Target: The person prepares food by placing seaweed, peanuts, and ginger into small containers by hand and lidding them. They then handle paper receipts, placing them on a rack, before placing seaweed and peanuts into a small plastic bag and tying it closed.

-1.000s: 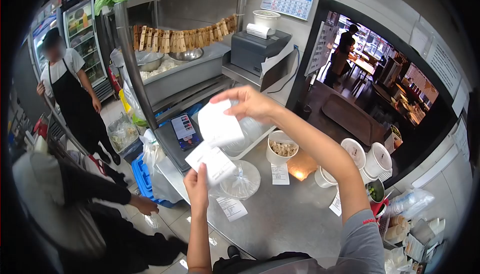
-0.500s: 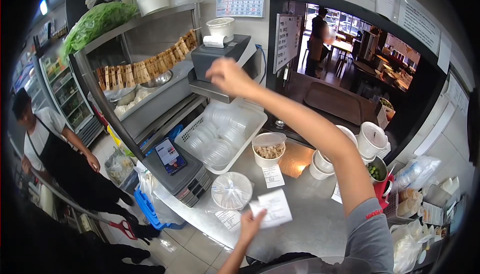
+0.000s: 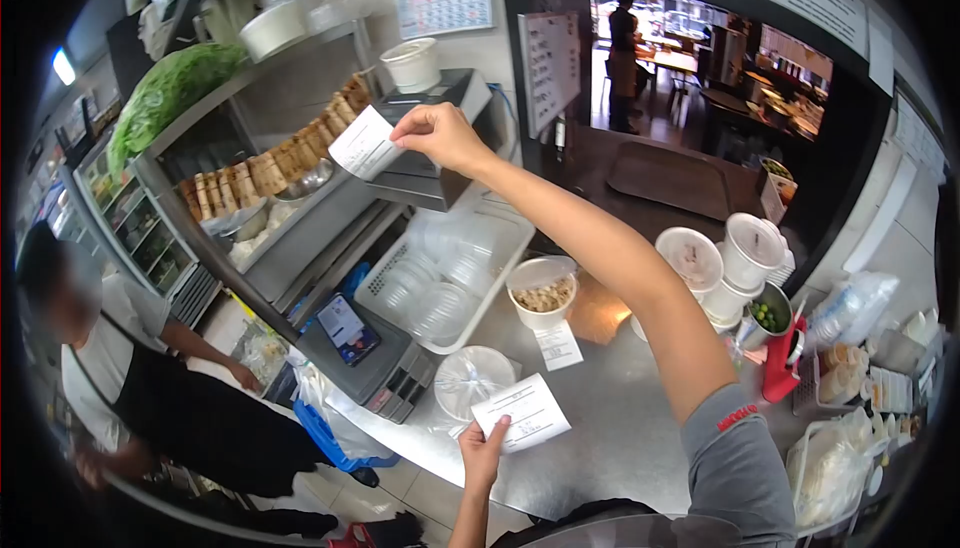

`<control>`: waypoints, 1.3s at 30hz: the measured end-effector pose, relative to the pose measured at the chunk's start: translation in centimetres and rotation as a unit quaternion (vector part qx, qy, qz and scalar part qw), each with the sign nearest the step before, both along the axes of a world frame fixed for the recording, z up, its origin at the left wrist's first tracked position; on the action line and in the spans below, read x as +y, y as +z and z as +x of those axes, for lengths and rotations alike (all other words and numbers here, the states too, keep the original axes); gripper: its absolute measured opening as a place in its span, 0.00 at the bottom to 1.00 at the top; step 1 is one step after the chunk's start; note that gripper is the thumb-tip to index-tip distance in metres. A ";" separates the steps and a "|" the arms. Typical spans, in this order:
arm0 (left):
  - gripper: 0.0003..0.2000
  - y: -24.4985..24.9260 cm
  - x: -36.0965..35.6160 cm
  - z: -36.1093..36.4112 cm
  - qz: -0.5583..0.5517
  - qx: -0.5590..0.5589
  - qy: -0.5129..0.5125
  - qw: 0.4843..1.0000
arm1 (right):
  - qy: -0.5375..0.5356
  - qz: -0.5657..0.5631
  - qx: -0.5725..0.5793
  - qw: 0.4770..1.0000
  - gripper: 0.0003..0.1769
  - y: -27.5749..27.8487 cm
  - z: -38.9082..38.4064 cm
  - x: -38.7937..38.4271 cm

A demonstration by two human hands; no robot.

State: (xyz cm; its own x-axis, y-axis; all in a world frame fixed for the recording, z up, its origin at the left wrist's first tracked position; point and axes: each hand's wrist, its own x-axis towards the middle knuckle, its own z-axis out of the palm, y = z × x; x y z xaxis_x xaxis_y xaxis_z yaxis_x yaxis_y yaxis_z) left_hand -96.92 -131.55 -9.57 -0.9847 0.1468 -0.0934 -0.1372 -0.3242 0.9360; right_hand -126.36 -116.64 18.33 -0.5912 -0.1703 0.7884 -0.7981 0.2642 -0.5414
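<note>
My right hand (image 3: 440, 138) pinches a white printed receipt (image 3: 364, 145) in front of the dark receipt printer (image 3: 455, 96). Down at the counter's near side, my left hand (image 3: 482, 454) grips more paper slips (image 3: 522, 416), the thumb pressed on top. Just behind those slips sits a round tub wrapped in clear plastic (image 3: 465, 376). An open tub of chopped food (image 3: 543, 294) stands farther back, its clear lid tilted up, with another receipt (image 3: 559, 345) at its front.
A white basket of clear plastic lids (image 3: 440, 278) lies beside a grey machine with a phone (image 3: 345, 328) on it. Lidded white tubs (image 3: 752, 246) are stacked at right near a red object (image 3: 784, 363). At left stands a person in a black apron (image 3: 190, 398).
My right hand, seen without a slip before, now holds a receipt left of the printer. The slips in my left hand are turned more towards me. The person at left has come closer.
</note>
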 end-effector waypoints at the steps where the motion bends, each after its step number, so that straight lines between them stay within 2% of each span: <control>1: 0.08 -0.6 0.4 0.1 -0.012 -0.004 -0.024 1.000 | -0.005 -0.040 -0.058 0.998 0.07 -0.8 -0.7 1.2; 2: 0.09 -1.3 0.6 0.1 -0.026 -0.007 -0.049 0.998 | -0.011 -0.088 -0.115 0.989 0.04 -1.5 -1.3 2.8; 3: 0.09 -1.9 1.3 0.4 -0.096 0.008 -0.089 0.991 | -0.061 -0.022 -0.177 0.982 0.04 -1.3 -0.6 5.0; 5: 0.10 -6.6 2.5 0.9 -0.178 0.069 -0.165 0.968 | -0.056 0.165 -0.309 0.935 0.07 -1.9 -0.7 9.7; 8: 0.11 -10.8 4.2 2.4 -0.190 0.063 -0.176 0.964 | -0.103 0.387 -0.466 0.789 0.12 -3.7 0.5 15.0; 9: 0.11 -12.0 4.5 2.5 -0.213 0.104 -0.165 0.957 | -0.156 0.485 -0.464 0.724 0.08 -5.3 -0.5 17.0; 10: 0.11 -13.1 4.6 2.6 -0.237 0.141 -0.146 0.950 | -0.212 0.633 -0.340 0.662 0.08 -8.1 -2.2 19.8; 11: 0.11 -13.7 4.9 2.5 -0.262 0.174 -0.120 0.942 | -0.270 0.622 -0.225 0.700 0.08 -9.2 -0.8 21.6; 13: 0.11 -13.9 5.1 2.6 -0.270 0.176 -0.093 0.942 | -0.332 0.553 -0.293 0.705 0.06 -13.0 -1.1 26.0; 14: 0.10 -13.4 4.9 2.8 -0.286 0.174 -0.092 0.938 | -0.348 0.557 -0.323 0.682 0.10 -16.2 -2.6 29.2; 15: 0.10 -13.0 4.8 2.5 -0.301 0.177 -0.095 0.932 | -0.377 0.573 -0.292 0.667 0.16 -19.0 -2.8 31.4; 16: 0.10 -13.0 4.7 2.2 -0.306 0.182 -0.089 0.930 | -0.435 0.486 -0.338 0.679 0.27 -18.2 0.0 29.8; 17: 0.10 -13.4 4.7 2.4 -0.310 0.189 -0.090 0.928 | -0.453 0.484 -0.373 0.649 0.28 -19.9 -0.5 31.2; 19: 0.10 -14.1 5.2 1.7 -0.302 0.211 -0.082 0.926 | -0.506 0.399 -0.466 0.606 0.26 -22.6 -1.8 34.7; 22: 0.10 -12.9 5.1 2.5 -0.289 0.205 -0.076 0.932 | -0.615 0.343 -0.470 0.533 0.33 -22.5 -2.0 34.2; 23: 0.09 -12.7 5.1 2.3 -0.288 0.198 -0.082 0.933 | -0.614 0.252 -0.453 0.595 0.32 -21.4 -2.2 33.9; 25: 0.09 -12.3 5.1 2.5 -0.283 0.181 -0.094 0.937 | -0.625 0.240 -0.316 0.672 0.31 -19.6 -3.7 32.8; 26: 0.09 -12.8 5.2 2.7 -0.272 0.191 -0.091 0.939 | -0.598 0.204 -0.242 0.736 0.30 -17.2 -3.9 30.9; 27: 0.09 -13.6 5.3 2.6 -0.260 0.203 -0.085 0.940 | -0.590 0.185 -0.168 0.768 0.29 -15.3 -4.5 28.6; 28: 0.09 -14.0 5.4 2.5 -0.248 0.215 -0.077 0.941 | -0.551 0.138 -0.106 0.816 0.28 -12.1 -3.7 25.1; 29: 0.09 -13.8 5.3 2.5 -0.257 0.210 -0.084 0.940 | -0.490 0.105 0.003 0.865 0.26 -10.2 -4.1 23.0; 30: 0.09 -13.4 5.3 2.5 -0.266 0.205 -0.089 0.938 | -0.439 0.102 0.092 0.888 0.24 -8.2 -4.2 20.6; 31: 0.09 -13.1 5.2 2.5 -0.277 0.199 -0.094 0.935 | -0.383 0.098 0.180 0.901 0.22 -6.3 -3.9 18.0; 33: 0.09 -12.2 5.1 2.4 -0.281 0.191 -0.095 0.936 | -0.321 0.157 0.210 0.910 0.21 -2.9 -2.3 12.8; 35: 0.09 -12.0 5.1 2.6 -0.275 0.200 -0.088 0.936 | -0.303 0.237 0.238 0.892 0.24 -1.5 -2.3 9.3; 37: 0.09 -12.2 5.3 2.5 -0.256 0.226 -0.070 0.937 | -0.269 0.287 0.178 0.902 0.28 -1.0 -2.4 6.6; 39: 0.09 -12.4 5.2 2.5 -0.266 0.202 -0.084 0.939 | -0.297 0.308 0.160 0.889 0.29 -1.9 -3.2 4.4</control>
